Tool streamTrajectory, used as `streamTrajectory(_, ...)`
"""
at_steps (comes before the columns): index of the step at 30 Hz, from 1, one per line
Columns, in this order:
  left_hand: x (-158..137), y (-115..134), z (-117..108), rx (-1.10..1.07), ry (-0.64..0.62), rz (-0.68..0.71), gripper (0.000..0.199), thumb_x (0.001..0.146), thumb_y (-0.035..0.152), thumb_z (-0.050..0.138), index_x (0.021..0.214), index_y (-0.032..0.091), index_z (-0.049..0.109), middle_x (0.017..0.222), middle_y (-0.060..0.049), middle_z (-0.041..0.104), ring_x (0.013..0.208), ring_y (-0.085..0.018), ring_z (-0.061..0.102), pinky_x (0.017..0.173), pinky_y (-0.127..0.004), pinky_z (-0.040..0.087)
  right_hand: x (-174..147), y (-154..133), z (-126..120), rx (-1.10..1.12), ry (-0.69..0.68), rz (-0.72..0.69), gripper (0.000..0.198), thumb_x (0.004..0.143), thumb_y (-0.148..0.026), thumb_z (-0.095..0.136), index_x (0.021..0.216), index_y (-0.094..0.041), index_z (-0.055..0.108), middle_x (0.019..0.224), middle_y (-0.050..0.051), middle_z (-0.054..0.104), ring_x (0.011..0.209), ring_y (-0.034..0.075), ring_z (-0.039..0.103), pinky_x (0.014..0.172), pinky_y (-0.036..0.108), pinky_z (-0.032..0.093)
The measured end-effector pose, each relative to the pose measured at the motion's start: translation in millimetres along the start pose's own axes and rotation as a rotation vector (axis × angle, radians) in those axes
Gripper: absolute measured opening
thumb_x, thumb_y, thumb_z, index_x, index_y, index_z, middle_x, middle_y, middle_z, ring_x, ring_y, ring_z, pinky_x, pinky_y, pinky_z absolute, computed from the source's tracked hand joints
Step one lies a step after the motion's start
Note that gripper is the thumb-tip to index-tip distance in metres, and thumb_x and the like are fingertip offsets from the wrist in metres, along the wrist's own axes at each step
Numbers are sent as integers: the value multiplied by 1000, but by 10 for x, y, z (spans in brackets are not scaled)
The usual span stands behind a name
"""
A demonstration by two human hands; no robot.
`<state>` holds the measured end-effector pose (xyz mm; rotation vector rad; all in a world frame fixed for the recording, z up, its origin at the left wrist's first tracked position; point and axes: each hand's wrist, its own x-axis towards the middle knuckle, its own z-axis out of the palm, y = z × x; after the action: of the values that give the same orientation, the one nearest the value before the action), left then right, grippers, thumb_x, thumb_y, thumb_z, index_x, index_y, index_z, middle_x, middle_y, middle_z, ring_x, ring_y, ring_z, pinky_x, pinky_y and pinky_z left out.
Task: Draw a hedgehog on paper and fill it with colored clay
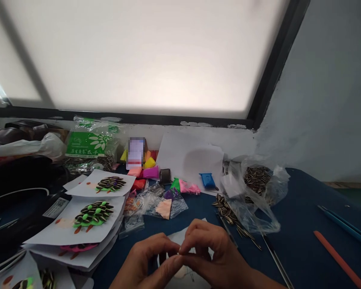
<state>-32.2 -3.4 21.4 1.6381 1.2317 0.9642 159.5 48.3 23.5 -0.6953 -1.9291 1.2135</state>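
My left hand [152,261] and my right hand [213,253] meet at the bottom middle, thumbs and forefingers pinched together. A tiny pale speck shows between the fingertips; what it is I cannot make out. Beneath them lies a sheet of white paper [172,237], with a pale clay shape [182,273] and thin dark lines partly hidden by the fingers. Just beyond my right hand is a loose pile of striped sunflower seeds [225,208]. Opened clay bags sit in front of my hands, one with a peach clay piece [164,208].
At left, stacked cards [52,233] bear clay-and-seed hedgehogs. Behind stand a green seed bag [87,138], a phone [135,153], colourful clay packets [151,172] and a blue packet [208,180]. Right are a plastic bag of seeds [257,180], a pen [275,257], blue tweezers [345,226] and an orange strip [338,259].
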Motion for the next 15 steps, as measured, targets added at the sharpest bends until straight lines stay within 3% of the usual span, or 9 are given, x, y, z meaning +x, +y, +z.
streamTrajectory(2, 23, 20, -1, -177, -71, -104, 39, 91, 56, 62, 82, 20, 75, 71, 1, 62, 70, -17, 56, 65, -23, 45, 18, -18, 8, -1, 8, -64, 10, 82, -24, 76, 76, -15, 73, 76, 0, 56, 55, 7, 47, 49, 18, 39)
streamTrajectory(6, 72, 22, -16, -381, -92, -181, 49, 78, 65, 72, 71, 17, 74, 66, 2, 58, 59, -12, 47, 57, -20, 38, 24, -44, -9, -16, 25, -129, 5, 82, -19, 77, 79, -16, 75, 74, 0, 57, 56, 7, 51, 49, 17, 41)
streamTrajectory(10, 98, 42, -3, -410, -95, -244, 51, 75, 65, 75, 65, 16, 72, 57, 5, 53, 51, -9, 44, 54, -20, 37, 3, -34, -48, -52, 23, -206, 4, 84, -13, 73, 82, -16, 75, 75, 0, 58, 59, 8, 53, 51, 17, 41)
streamTrajectory(15, 104, 12, 20, -385, -91, -186, 48, 82, 60, 73, 63, 16, 66, 60, 4, 54, 55, -11, 49, 55, -20, 41, -18, 2, -42, -46, 46, -231, 9, 84, -12, 72, 75, -15, 72, 71, 0, 59, 58, 8, 52, 53, 18, 42)
